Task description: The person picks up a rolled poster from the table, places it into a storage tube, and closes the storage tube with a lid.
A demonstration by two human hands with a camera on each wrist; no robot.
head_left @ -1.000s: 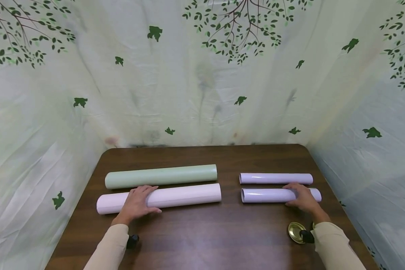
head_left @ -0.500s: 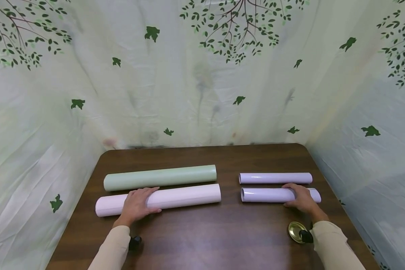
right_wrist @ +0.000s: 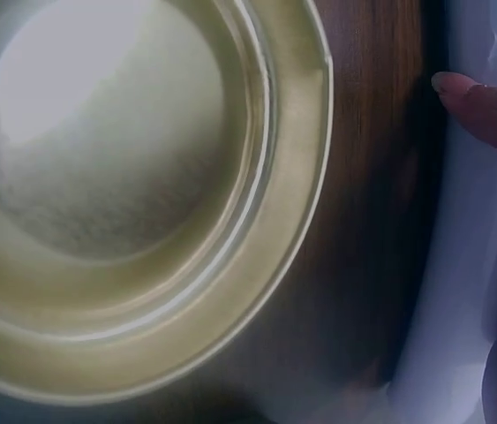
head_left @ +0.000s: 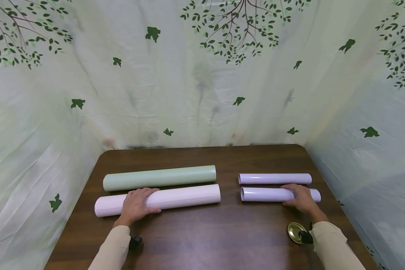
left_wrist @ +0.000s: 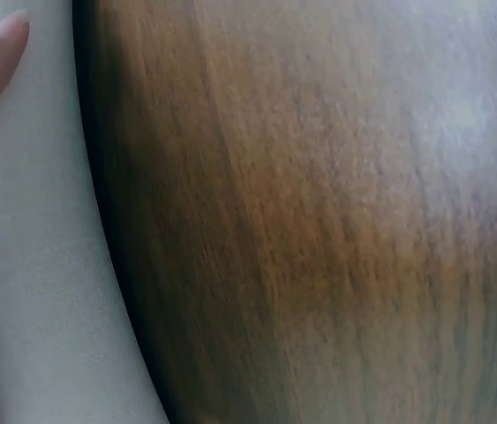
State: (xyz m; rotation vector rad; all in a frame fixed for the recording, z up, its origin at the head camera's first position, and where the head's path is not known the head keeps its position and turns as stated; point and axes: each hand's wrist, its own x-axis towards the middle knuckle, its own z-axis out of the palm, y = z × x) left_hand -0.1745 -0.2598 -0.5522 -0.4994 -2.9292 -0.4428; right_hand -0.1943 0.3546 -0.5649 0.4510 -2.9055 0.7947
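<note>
My left hand (head_left: 138, 204) grips a long pale pink roll (head_left: 189, 197), thumb on the near side and fingers over its top. In the left wrist view the thumb lies along this roll (left_wrist: 45, 221). Behind it lies a light green roll (head_left: 160, 177) of similar length. On the right, my right hand (head_left: 302, 197) holds the nearer of two shorter, glossy lilac rolls (head_left: 263, 194) near its right end. The other lilac roll (head_left: 273, 179) lies just beyond, roughly parallel. Both held rolls appear to lie on the table, their undersides hidden.
A round brass-coloured dish (head_left: 294, 231) sits on the brown wooden table (head_left: 216, 236) close to the right wrist; the right wrist view shows its rim (right_wrist: 297, 194) large. Pale curtains (head_left: 202, 112) with leaf prints surround the table's back and sides.
The view has shifted slightly. Both hands stay on their rolls, and the rolls keep almost the same places.
</note>
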